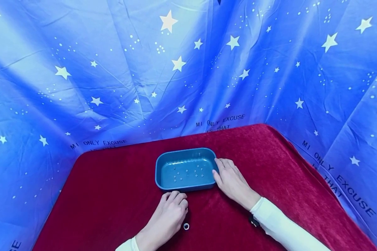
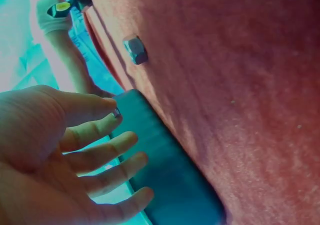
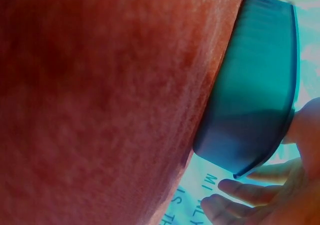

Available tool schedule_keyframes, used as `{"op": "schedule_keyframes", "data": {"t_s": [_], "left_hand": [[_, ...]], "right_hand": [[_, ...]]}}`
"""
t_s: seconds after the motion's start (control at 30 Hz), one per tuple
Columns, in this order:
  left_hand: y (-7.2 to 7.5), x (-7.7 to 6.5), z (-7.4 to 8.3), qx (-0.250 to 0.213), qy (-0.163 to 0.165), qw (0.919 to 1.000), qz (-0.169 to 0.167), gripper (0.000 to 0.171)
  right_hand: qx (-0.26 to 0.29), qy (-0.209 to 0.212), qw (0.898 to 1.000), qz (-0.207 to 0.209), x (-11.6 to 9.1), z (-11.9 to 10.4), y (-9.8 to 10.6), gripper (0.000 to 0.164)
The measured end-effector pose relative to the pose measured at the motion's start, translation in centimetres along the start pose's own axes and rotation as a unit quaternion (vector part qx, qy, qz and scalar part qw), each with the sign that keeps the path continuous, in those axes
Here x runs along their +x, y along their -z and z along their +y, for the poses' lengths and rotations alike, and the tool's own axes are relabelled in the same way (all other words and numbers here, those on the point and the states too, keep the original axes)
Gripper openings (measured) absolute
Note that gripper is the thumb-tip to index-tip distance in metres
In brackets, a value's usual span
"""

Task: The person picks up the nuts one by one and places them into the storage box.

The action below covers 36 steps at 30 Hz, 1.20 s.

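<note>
My left hand (image 1: 171, 211) is just in front of a blue plastic box (image 1: 158, 170). In the left wrist view its thumb and index finger pinch a small shiny metal nut (image 2: 116, 113), while the other fingers are loosely bent. On the cloth beside this hand lies a larger hex nut (image 1: 186, 226), also seen in the left wrist view. My right hand (image 1: 234, 179) holds the box's right end, thumb at the rim and fingers round the far corner. Several tiny metal pieces (image 1: 186, 170) lie scattered on the box floor; their exact shape is too small to tell.
A dark red velvet cloth (image 1: 113, 195) covers the table under the box. Blue curtains (image 1: 128, 69) with white stars hang behind and at both sides, close to the table edges. A dark band (image 1: 254, 220) sits at the right wrist.
</note>
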State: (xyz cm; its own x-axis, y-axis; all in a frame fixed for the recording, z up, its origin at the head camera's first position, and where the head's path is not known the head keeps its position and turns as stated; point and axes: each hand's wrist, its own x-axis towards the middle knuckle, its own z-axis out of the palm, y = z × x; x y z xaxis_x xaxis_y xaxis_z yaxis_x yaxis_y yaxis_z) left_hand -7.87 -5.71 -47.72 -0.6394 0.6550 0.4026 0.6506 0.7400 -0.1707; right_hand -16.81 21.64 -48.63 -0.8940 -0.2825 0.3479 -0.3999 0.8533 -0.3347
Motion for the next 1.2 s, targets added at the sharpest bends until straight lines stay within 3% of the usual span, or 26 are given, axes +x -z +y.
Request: {"op": "schedule_keyframes", "data": {"t_s": [0.37,1.2], "left_hand": [[0.8,0.4,0.1,-0.019,0.003,0.9998,-0.003,0.007],[2.4,2.1,-1.0,-0.017,0.001,0.9989,0.043,0.011]], "right_hand": [[-0.002,0.005,1.000,0.005,-0.1,0.1,0.0,0.060],[-0.003,0.009,1.000,0.010,0.0,0.1,-0.1,0.059]]}}
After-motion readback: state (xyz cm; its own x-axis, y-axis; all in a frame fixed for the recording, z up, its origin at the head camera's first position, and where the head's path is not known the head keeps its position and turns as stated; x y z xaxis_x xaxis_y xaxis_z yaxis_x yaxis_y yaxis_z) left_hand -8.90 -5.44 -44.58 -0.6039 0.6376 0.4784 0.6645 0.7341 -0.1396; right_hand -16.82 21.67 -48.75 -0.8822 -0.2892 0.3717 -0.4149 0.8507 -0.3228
